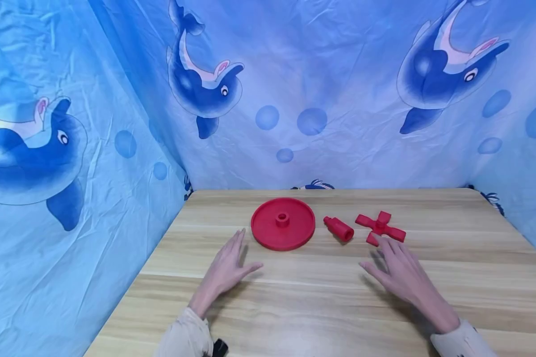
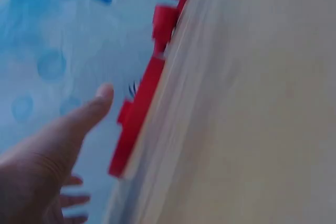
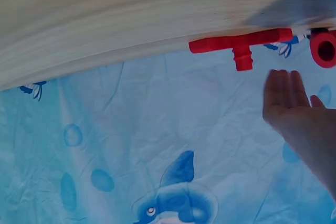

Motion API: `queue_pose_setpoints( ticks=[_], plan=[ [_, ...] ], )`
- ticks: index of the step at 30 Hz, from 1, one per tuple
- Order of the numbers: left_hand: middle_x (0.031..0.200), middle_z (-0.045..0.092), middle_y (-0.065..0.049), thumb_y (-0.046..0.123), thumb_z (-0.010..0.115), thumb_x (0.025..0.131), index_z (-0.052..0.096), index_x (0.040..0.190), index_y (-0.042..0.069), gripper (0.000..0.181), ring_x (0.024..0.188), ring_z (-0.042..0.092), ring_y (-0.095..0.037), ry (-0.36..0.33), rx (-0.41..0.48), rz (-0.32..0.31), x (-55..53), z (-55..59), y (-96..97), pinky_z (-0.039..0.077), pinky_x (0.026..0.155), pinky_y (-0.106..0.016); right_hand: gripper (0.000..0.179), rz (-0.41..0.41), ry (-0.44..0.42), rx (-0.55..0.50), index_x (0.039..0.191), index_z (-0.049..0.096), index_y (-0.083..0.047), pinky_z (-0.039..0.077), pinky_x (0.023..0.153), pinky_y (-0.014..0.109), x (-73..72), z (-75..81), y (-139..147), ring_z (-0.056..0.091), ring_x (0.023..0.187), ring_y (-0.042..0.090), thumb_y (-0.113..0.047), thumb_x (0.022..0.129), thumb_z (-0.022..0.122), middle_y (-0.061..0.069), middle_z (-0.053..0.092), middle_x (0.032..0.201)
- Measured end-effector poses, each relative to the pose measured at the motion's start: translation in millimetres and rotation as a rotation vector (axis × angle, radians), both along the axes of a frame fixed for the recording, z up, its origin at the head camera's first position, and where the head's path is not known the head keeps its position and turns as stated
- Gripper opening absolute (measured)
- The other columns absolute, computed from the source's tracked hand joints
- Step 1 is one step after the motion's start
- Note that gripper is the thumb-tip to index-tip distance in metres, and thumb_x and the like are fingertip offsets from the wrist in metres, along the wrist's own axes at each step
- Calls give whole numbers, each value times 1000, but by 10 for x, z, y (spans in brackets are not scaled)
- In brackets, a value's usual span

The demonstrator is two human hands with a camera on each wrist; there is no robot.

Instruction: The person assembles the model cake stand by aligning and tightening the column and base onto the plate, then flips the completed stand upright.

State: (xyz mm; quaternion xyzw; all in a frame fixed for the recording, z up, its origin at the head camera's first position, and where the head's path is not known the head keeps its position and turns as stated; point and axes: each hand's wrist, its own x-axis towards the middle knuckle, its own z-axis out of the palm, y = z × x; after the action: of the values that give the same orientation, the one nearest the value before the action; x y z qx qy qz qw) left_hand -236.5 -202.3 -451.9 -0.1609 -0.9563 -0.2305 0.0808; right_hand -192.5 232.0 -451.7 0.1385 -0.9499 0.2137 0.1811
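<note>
A round red disc [image 1: 268, 235] with a raised rim and a short hollow hub lies on the wooden table. To its right, a red stepped cylinder [image 1: 340, 229] with a hole in its wide end lies on its side. Farther right is a red four-armed cross [image 1: 392, 232] with a central stub, also visible edge-on in the right wrist view [image 3: 236, 42]. My left hand [image 1: 225, 270] hovers at the disc's near left, fingers extended and thumb spread, holding nothing. Over the cross's near arm in the head view, my right hand [image 1: 399, 272] is extended and holds nothing; the right wrist view shows a gap between them.
The light wooden table [image 1: 303, 307] has a far edge just behind the red parts. Blue sheets [image 1: 362, 158] printed with dolphins and bubbles hang behind the table and at both sides. A small black object [image 1: 220, 348] shows by the left sleeve.
</note>
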Motion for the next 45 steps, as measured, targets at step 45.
queue_pose_setpoints(
  ticks=[45],
  plan=[
    [158,44,-17,42,90,81,39,160,9,100,143,42,-33,-183,349,-79,-918,-188,-68,38,115,-53,55,-4,-200,-224,132,60,5,54,72,39,-806,-35,-385,59,88,27,-24,90,81,16,66,105]
  ],
)
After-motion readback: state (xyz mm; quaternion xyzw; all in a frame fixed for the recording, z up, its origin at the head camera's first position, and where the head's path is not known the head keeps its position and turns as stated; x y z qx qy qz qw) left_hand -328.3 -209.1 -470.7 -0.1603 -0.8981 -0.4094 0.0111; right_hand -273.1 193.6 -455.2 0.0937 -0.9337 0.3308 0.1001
